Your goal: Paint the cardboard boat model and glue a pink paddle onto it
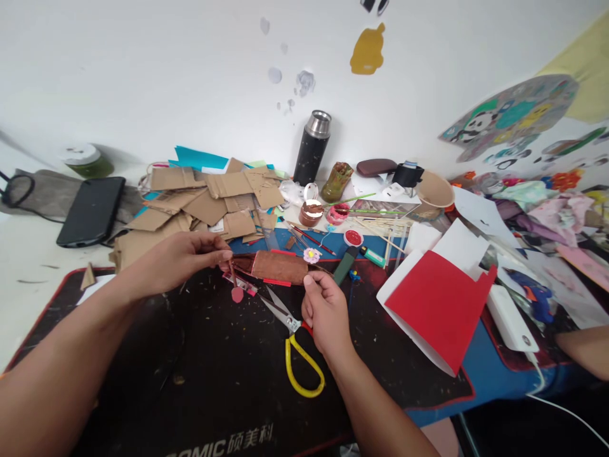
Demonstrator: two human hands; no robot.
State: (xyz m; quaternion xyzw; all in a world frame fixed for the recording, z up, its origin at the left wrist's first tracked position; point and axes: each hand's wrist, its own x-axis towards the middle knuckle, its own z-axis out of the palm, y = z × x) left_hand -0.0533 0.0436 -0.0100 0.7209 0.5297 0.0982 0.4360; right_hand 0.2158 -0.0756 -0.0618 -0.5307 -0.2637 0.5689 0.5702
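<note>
One brown elongated model (280, 270), edged by two red strips (276, 282), is shown suspended between two hands above a black mat (200, 374). Beside it are counted one pair of scissors (292, 324), one pale flower with a yellow centre (311, 255) and one dull-red disc (237, 295) on a thin stem; farther off, two paint pots, one brown (310, 218) and one red (338, 214).

The left hand (193, 257) is extended inward from the left, thumb and forefinger pinched at the model's left end; whether the stem is also gripped cannot be told. The right hand (326, 308) is brought up from the near right, its fingers curled and closed on the model's right end. The second scissor loop is largely hidden by this hand.

Cardboard pieces (233, 187) are heaped at the far left, and one black flask (311, 149) is stood near the wall. A folded red card (440, 304) is placed on the right; beyond it, another person's forearm (585, 351) is seen.
</note>
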